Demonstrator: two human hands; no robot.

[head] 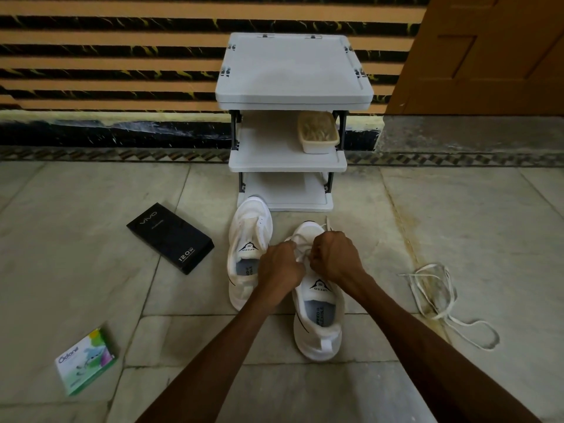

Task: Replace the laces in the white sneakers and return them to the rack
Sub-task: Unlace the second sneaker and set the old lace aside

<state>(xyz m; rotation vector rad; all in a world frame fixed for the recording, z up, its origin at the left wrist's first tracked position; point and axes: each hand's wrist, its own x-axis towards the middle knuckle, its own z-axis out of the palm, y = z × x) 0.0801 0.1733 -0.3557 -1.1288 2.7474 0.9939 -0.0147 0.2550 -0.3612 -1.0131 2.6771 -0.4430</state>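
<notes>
down at seven o'clock a green-and-white odonil box [86,361] lay on the floor [76,224], and at ten o'clock sat a black vivo box [170,238]. just past it stood the left sneaker [248,239], toe toward the rack, with no lace in it that i could make out. the left hand [279,267] was curled, pinching a lace [328,222] over the eyelets of the right sneaker [317,319]. the right hand [334,256] was clenched on the other end, which poked up past the knuckles. i judged that shoe part-laced and not yet tied. at twelve o'clock the white rack [293,74] held a tub [318,132] on its middle shelf and no shoes. at three o'clock a loose lace [436,297] lay tangled, well apart. left to do, as i saw it: finish this shoe, lace the other, shelve both.
</notes>
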